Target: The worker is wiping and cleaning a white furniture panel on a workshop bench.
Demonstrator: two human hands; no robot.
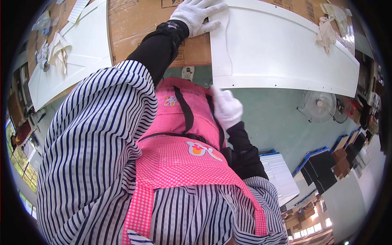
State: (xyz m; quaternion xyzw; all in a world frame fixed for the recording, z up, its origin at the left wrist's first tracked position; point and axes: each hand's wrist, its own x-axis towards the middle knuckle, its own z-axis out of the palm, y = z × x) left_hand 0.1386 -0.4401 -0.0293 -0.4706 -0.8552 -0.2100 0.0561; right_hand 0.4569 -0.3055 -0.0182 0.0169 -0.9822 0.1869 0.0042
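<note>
Large white panel [281, 53] lies on cardboard-covered table [139, 24], near edge overhanging. Gloved left hand [200, 14], fingers spread flat, presses panel's far-left corner, apparently to steady it. Gloved right hand [226, 107] at panel's near-left corner; grip there can't be told. Rag [326, 30] on panel's far-right end.

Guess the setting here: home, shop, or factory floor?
Probably a factory floor: large white panels lie on a cardboard-covered bench, both gloved hands on one, with stacked parts trays and a floor fan nearby.
</note>
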